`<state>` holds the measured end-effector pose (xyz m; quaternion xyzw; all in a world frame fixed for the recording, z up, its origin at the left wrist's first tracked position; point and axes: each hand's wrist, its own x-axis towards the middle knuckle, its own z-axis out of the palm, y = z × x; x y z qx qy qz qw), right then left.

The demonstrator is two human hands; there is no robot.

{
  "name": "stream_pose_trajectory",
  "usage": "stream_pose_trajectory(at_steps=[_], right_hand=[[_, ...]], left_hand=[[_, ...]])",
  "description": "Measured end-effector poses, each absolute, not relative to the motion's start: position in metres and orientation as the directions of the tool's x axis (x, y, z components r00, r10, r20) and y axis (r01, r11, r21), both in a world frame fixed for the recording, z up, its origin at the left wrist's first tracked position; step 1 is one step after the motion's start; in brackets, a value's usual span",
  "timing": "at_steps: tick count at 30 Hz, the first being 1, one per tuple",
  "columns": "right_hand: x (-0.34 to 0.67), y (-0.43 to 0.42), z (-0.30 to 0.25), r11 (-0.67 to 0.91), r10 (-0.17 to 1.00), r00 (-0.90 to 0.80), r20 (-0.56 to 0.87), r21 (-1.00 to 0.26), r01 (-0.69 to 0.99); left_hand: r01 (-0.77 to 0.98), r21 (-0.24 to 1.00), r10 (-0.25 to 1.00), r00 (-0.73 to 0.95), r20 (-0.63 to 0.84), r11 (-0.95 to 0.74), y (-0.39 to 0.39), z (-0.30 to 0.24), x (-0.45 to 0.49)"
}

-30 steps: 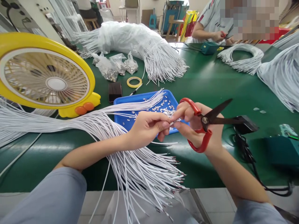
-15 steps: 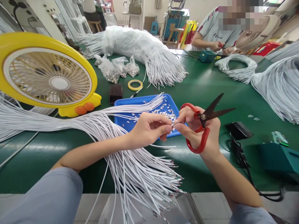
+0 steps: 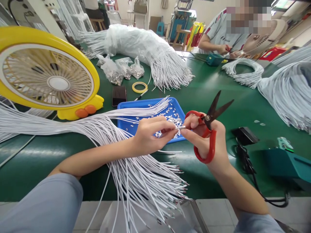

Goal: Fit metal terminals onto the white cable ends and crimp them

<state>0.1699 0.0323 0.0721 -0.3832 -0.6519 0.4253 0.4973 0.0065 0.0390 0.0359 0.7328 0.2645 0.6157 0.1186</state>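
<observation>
Wire (image 3: 181, 127), one thin white strand, sits pinched between our left hand (image 3: 148, 137) and our right hand (image 3: 206, 144), just above the near edge of the blue tray (image 3: 126, 106). Its tip is so small and so covered by fingertips that we cannot tell what is on it. Our left hand is closed on the wire. Our right nips it too while gripping the red scissors (image 3: 209, 127), whose lower loop hides part of the palm. Since half a second ago the blades have swung more upright and narrowed.
</observation>
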Motion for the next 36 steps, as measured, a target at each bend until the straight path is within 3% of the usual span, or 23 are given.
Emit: stream_pose_trajectory(at_steps=[2,4,8,12,17,24,28,30,32,34,36], right_hand=[[0.171,0.033,0.071,0.374,0.912,-0.209,0.354,-0.925,0.069],[0.172,0.036,0.069,0.407,0.905,-0.162,0.394,-0.911,0.059],[0.174,0.040,0.063,0.429,0.898,-0.141,0.417,-0.901,0.060],[0.173,0.040,0.061,0.495,0.846,-0.238,0.477,-0.869,0.018],[0.169,0.041,0.063,0.514,0.841,-0.232,0.489,-0.855,0.062],[0.169,0.039,0.065,0.485,0.869,-0.173,0.464,-0.867,0.116],[0.176,0.057,0.066,0.430,0.903,-0.134,0.409,-0.855,0.291],[0.184,0.077,0.061,0.351,0.936,-0.167,0.309,-0.837,0.420],[0.192,0.100,0.052,0.253,0.959,-0.253,0.127,-0.783,0.568],[0.199,0.120,0.041,0.199,0.970,-0.244,0.013,-0.625,0.755],[0.203,0.132,0.031,0.181,0.971,-0.235,-0.046,-0.499,0.847]], left_hand=[[0.207,0.538,0.567,0.117,0.815,-0.817,0.038,0.037,0.006],[0.113,0.657,0.666,0.158,0.729,-0.746,0.037,0.040,0.005],[-0.146,0.912,0.861,0.301,0.410,-0.383,0.034,0.049,0.003],[-0.264,0.958,0.866,0.449,0.222,-0.109,0.034,0.053,0.002],[-0.298,0.954,0.866,0.472,0.166,-0.021,0.035,0.051,0.003],[-0.196,0.939,0.910,0.256,0.327,-0.282,0.040,0.045,0.005],[-0.099,0.902,0.897,0.103,0.430,-0.421,0.041,0.049,0.001],[-0.058,0.885,0.864,0.197,0.463,-0.461,0.034,0.050,0.002],[0.008,0.801,0.751,0.353,0.558,-0.598,0.020,0.045,0.007],[0.075,0.606,0.560,0.485,0.672,-0.792,0.004,0.036,0.014],[0.085,0.445,0.394,0.630,0.669,-0.892,-0.008,0.024,0.021]])
